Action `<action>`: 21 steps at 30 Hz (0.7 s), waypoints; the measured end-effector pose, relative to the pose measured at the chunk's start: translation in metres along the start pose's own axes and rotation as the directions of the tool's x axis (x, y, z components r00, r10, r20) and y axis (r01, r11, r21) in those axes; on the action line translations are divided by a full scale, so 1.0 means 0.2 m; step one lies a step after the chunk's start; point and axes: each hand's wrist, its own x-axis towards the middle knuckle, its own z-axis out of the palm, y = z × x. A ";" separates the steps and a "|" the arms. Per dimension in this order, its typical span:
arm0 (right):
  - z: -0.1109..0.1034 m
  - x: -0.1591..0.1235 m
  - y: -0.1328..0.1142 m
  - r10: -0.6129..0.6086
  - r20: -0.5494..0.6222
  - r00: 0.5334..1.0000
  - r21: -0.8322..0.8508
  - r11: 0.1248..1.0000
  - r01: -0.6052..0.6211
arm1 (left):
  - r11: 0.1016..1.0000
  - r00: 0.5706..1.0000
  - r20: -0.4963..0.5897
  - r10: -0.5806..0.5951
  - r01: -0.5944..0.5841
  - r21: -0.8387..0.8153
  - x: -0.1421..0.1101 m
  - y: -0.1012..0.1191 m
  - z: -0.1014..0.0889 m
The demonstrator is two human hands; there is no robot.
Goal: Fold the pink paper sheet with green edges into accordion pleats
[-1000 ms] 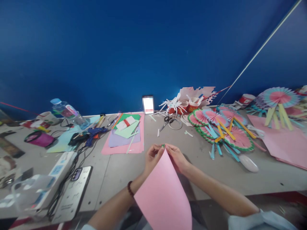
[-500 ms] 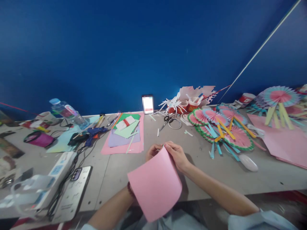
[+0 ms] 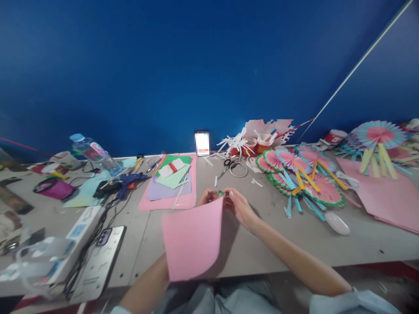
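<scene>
- We see the pink sheet [image 3: 193, 244] held up off the table [image 3: 284, 244]; its upper right corner lies at the grip, and the rest hangs toward the person and to the left, covering part of the left forearm.
- A small green piece [image 3: 221, 192] sits right at the grip, between the two hands.
- The left hand [image 3: 207, 197] is behind the sheet's top edge; its fingertips are mostly hidden, so we cannot tell how tightly they close.
- The right hand [image 3: 240, 208] has its thumb and fingers curled in beside the sheet's corner; we cannot tell whether they pinch it or only touch it.
- Just beyond the grip we see the scissors [image 3: 227, 163], with a metal ring [image 3: 238, 176] beside them.
- Left of the grip and slightly farther off, we find a stack of coloured paper [image 3: 193, 192]; well left and nearer the person lies a phone [image 3: 94, 266].
- Right of the grip, we see folded paper fans [image 3: 327, 187] with a white oval object [image 3: 337, 223] near them.
</scene>
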 end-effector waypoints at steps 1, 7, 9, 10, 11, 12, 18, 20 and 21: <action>-0.01 0.00 -0.01 0.026 0.012 1.000 0.003 1.000 -0.026 | 0.996 1.000 0.002 0.015 -0.015 0.090 0.00 0.01 -0.01; -0.04 0.03 -0.09 0.148 -0.009 0.989 -0.076 0.986 -0.148 | 0.728 0.964 0.092 0.251 -0.250 0.638 0.00 0.07 -0.06; -0.05 0.04 -0.10 0.165 0.006 0.986 -0.076 0.984 -0.164 | 0.706 0.951 0.128 0.282 -0.296 0.643 0.00 0.08 -0.07; -0.06 0.04 -0.11 0.171 0.017 0.985 -0.071 0.983 -0.169 | 0.702 0.947 0.143 0.287 -0.310 0.641 0.01 0.08 -0.07; -0.06 0.05 -0.11 0.179 0.026 0.984 -0.070 0.982 -0.176 | 0.696 0.944 0.155 0.290 -0.320 0.643 0.01 0.08 -0.07; -0.07 0.05 -0.12 0.184 0.031 0.982 -0.075 0.981 -0.181 | 0.689 0.943 0.164 0.291 -0.325 0.648 0.01 0.08 -0.07; -0.11 0.07 -0.13 0.221 0.031 0.975 -0.113 0.970 -0.216 | 0.691 0.942 0.213 0.261 -0.336 0.640 0.03 0.12 -0.08; -0.12 0.08 -0.12 0.224 0.040 0.974 -0.139 0.966 -0.217 | 0.712 0.945 0.198 0.260 -0.327 0.621 0.07 0.13 -0.11; -0.13 0.08 -0.11 0.221 0.039 0.974 -0.156 0.965 -0.213 | 0.723 0.946 0.183 0.268 -0.323 0.611 0.10 0.15 -0.14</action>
